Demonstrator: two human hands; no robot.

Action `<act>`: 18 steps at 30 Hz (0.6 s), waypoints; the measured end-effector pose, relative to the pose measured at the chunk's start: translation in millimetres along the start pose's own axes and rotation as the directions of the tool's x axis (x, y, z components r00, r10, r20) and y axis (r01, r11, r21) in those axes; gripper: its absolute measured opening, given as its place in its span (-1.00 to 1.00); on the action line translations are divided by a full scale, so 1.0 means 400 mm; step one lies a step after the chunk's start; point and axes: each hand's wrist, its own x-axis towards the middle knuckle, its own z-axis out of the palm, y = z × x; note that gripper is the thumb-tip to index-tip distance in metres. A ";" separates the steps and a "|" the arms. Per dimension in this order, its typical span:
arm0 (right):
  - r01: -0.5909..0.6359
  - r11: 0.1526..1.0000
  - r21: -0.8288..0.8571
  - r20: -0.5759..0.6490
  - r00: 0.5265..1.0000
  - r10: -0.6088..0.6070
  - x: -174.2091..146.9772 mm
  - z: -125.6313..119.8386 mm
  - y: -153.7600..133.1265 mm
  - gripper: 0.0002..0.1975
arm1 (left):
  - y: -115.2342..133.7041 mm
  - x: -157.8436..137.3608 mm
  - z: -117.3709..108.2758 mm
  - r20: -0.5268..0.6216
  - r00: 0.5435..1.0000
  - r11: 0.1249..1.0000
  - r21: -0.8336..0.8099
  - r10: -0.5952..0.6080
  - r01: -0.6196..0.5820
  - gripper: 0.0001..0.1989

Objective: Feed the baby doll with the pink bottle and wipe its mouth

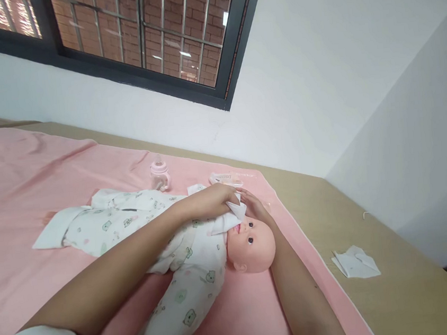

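A baby doll [256, 246] with a bald head lies on its back on the pink sheet [238, 304], in white clothes [200, 250] printed with green animals. My left hand [214, 198] reaches across its chest, fingers closed on a white tissue [229, 219] at the doll's chin, just below the mouth. My right hand [255, 207] lies along the far side of the doll's head, fingers stretched toward my left hand; the head and my left hand partly hide it.
A pink-capped baby bottle [160, 175] stands beyond the doll's body. Near my hands lies a clear plastic packet [225, 179]. A folded white tissue [355, 263] rests on the wooden tabletop [310, 201] at right. Wall and barred window [145, 32] border the far side.
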 end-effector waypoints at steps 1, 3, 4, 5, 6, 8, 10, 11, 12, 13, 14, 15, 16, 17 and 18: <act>-0.001 1.000 -0.001 -0.005 1.000 0.001 0.000 0.001 -0.001 -0.57 | -0.003 0.002 0.002 0.000 1.000 1.000 0.001 0.000 0.000 -0.69; 0.001 1.000 -0.008 -0.010 1.000 -0.001 -0.002 0.002 -0.002 -0.59 | -0.005 0.003 0.005 0.002 0.999 0.999 -0.034 0.033 -0.033 -0.66; 0.003 1.000 -0.016 -0.010 1.000 -0.003 -0.002 0.003 -0.002 -0.60 | -0.005 0.004 0.005 0.007 0.999 0.997 -0.061 0.052 -0.051 -0.65; 0.006 1.000 -0.023 -0.009 1.000 -0.006 -0.003 0.003 -0.002 -0.61 | -0.003 0.004 0.005 0.017 0.998 0.994 -0.086 0.066 -0.064 -0.65; 0.009 1.000 -0.029 -0.006 1.000 -0.010 -0.004 0.003 -0.001 -0.63 | -0.001 0.003 0.004 0.026 0.997 0.992 -0.106 0.075 -0.072 -0.66; 0.015 0.999 -0.038 0.002 1.000 -0.015 -0.004 0.002 0.000 -0.66 | 0.004 0.001 0.002 0.037 0.996 0.989 -0.126 0.082 -0.077 -0.67; 0.022 0.999 -0.046 0.007 1.000 -0.022 -0.004 0.000 0.001 -0.68 | 0.008 -0.001 0.000 0.042 0.995 0.985 -0.146 0.094 -0.087 -0.65; 0.026 0.998 -0.051 0.009 1.000 -0.026 -0.003 0.000 0.001 -0.68 | 0.010 -0.003 -0.001 0.045 0.994 0.983 -0.155 0.102 -0.094 -0.63; 0.028 0.998 -0.057 0.010 1.000 -0.027 -0.004 0.000 0.000 -0.68 | 0.011 -0.003 -0.001 0.052 0.993 0.983 -0.157 0.104 -0.095 -0.62; 0.027 0.998 -0.063 0.009 1.000 -0.027 -0.004 0.000 -0.001 -0.68 | 0.012 -0.004 -0.001 0.063 0.993 0.985 -0.149 0.099 -0.088 -0.61; 0.024 0.997 -0.068 0.006 1.000 -0.024 -0.005 0.001 -0.003 -0.68 | 0.012 -0.005 0.000 0.075 0.994 0.988 -0.133 0.086 -0.075 -0.60; 0.018 0.997 -0.070 0.001 1.000 -0.018 -0.006 0.003 -0.006 -0.67 | 0.012 -0.005 0.001 0.081 0.994 0.992 -0.113 0.072 -0.062 -0.60; 0.013 0.997 -0.070 -0.005 1.000 -0.013 -0.008 0.005 -0.008 -0.67 | 0.011 -0.005 0.001 0.088 0.994 0.994 -0.095 0.061 -0.053 -0.60; 0.008 0.998 -0.066 -0.011 1.000 -0.009 -0.009 0.007 -0.009 -0.66 | 0.011 -0.005 0.002 0.095 0.994 0.995 -0.086 0.060 -0.052 -0.60; 0.005 0.998 -0.059 -0.017 1.000 -0.006 -0.011 0.008 -0.010 -0.65 | 0.012 -0.005 0.001 0.102 0.992 0.994 -0.087 0.073 -0.064 -0.60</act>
